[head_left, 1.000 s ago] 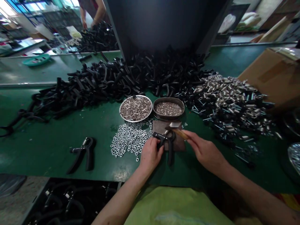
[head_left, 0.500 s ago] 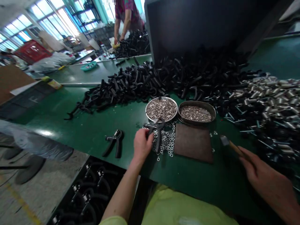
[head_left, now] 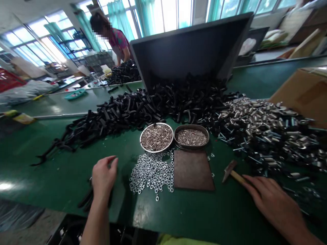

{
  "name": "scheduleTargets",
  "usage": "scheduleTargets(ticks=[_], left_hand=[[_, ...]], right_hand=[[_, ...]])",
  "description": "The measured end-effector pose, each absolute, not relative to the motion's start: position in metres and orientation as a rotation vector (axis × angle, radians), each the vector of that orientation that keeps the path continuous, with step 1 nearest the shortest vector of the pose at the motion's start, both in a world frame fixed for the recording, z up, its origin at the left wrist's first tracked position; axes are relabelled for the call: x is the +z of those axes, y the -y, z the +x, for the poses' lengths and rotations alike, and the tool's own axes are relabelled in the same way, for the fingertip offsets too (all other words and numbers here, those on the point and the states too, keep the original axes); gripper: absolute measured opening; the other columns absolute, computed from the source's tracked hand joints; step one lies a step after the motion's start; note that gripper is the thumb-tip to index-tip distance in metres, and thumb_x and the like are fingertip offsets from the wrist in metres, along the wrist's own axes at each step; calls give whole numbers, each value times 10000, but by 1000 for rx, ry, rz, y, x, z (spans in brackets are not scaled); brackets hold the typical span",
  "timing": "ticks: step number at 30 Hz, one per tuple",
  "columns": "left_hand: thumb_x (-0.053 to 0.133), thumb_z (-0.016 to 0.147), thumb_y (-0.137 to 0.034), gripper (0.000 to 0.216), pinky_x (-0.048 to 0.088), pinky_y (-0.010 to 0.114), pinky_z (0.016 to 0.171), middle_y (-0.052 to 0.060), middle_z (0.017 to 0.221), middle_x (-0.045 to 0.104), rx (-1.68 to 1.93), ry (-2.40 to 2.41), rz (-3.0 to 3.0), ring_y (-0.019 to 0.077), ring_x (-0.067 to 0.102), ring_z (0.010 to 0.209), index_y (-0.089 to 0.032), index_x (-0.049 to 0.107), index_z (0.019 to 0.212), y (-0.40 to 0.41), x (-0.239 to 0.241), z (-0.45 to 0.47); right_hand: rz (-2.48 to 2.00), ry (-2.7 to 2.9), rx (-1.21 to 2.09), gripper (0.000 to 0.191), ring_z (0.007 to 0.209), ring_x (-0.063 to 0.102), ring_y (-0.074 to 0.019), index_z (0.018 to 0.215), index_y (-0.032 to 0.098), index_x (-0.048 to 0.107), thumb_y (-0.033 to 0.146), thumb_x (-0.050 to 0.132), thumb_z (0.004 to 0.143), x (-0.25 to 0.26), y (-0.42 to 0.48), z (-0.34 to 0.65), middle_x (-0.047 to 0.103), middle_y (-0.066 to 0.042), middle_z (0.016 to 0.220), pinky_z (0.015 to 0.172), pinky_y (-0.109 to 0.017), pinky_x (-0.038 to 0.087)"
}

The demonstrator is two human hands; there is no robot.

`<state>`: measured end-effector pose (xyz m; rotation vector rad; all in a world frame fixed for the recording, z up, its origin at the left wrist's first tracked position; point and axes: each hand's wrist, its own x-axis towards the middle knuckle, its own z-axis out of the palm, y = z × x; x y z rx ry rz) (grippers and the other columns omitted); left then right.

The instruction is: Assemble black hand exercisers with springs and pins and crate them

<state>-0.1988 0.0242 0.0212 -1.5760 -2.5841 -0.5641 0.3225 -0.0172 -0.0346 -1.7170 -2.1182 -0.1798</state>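
My left hand [head_left: 104, 175] is low over the left of the green table, thumb and forefinger apart with nothing seen between them. Under and beside its wrist are black hand grips [head_left: 88, 200], mostly hidden by the hand and forearm. My right hand [head_left: 270, 199] is around the wooden handle of a small hammer [head_left: 230, 170], its head on the table side. Between the hands lie a spread of small metal rings or nuts [head_left: 150, 173] and a brown square pad [head_left: 193, 170]. Behind them stand a round dish of metal pins [head_left: 156, 137] and an oval tin of small metal parts [head_left: 191, 136].
A long heap of black handles [head_left: 122, 109] runs across the back, spilling from a tipped grey bin [head_left: 184, 54]. Metal springs and bolts [head_left: 265, 119] pile at the right, by a cardboard box [head_left: 304, 95]. A co-worker [head_left: 119, 44] leans over another heap beyond.
My left hand has moved left, away from the metal rings, and the black hand grip it held has left that spot. The view has turned right. My right hand keeps the hammer.
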Motion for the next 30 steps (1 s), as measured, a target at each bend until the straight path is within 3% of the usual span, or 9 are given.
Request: scheduleTargets(ticks=[4, 8, 11, 14, 19, 22, 26, 30], left_hand=[[526, 834, -326, 228, 452, 310, 869, 65, 977, 665, -1005, 2228, -2280, 203, 598, 938, -175, 669, 927, -133, 39, -85], [595, 804, -247, 183, 435, 254, 889, 47, 1029, 692, -1087, 2266, -2674, 169, 616, 972, -186, 678, 956, -235, 30, 20], [624, 785, -247, 252, 434, 292, 900, 102, 1081, 684, -1116, 2436, -2636, 210, 614, 1029, -146, 658, 1013, -290, 11, 68], [664, 734, -213, 204, 443, 359, 887, 148, 1003, 697, -1164, 2669, -2526, 270, 622, 1018, -111, 672, 910, -320, -7, 89], [754, 614, -173, 154, 499, 317, 749, 72, 761, 699, -1478, 2916, -2445, 219, 666, 797, -135, 650, 722, -326, -7, 91], [770, 601, -186, 185, 513, 277, 657, 36, 681, 667, -1789, 2973, -2420, 156, 643, 651, -133, 629, 709, -311, 9, 83], [762, 621, -220, 204, 520, 257, 665, 12, 703, 655, -2175, 2927, -2274, 120, 624, 639, -142, 625, 751, -270, 36, 55], [769, 574, -212, 236, 503, 265, 701, 12, 713, 645, -2625, 2655, -2132, 129, 623, 669, -129, 633, 749, -209, 52, 4]], right_hand=[[-1653, 2179, -107, 447, 860, 607, -221, 977, 192, 673, 461, 318, 946, -30, -4, 311, 678, -73, 912, 745, -352, 490], [-1612, 2142, 41, 340, 894, 597, -198, 974, 207, 667, 369, 369, 950, -19, -24, 296, 671, -57, 929, 764, -312, 495], [-1619, 2165, 101, 268, 884, 586, -191, 978, 200, 666, 273, 412, 935, -12, -40, 297, 662, -57, 921, 749, -300, 494], [-1696, 2174, 60, 239, 886, 573, -197, 939, 189, 671, 210, 434, 919, -6, -63, 309, 657, -61, 918, 761, -310, 483], [-1939, 2135, -281, 222, 929, 551, -227, 956, 153, 661, 184, 447, 906, 15, -114, 338, 649, -92, 945, 766, -319, 454], [-2227, 2112, -476, 199, 906, 563, -264, 956, 132, 634, 222, 470, 889, 26, -140, 347, 636, -134, 956, 660, -324, 429], [-2424, 2198, -336, 193, 819, 612, -264, 996, 141, 581, 236, 463, 877, 31, -152, 351, 651, -139, 919, 560, -300, 379], [-2459, 2029, -62, 261, 868, 628, -334, 1099, 188, 522, 300, 399, 898, 31, -148, 356, 666, -158, 967, 620, -386, 427]])
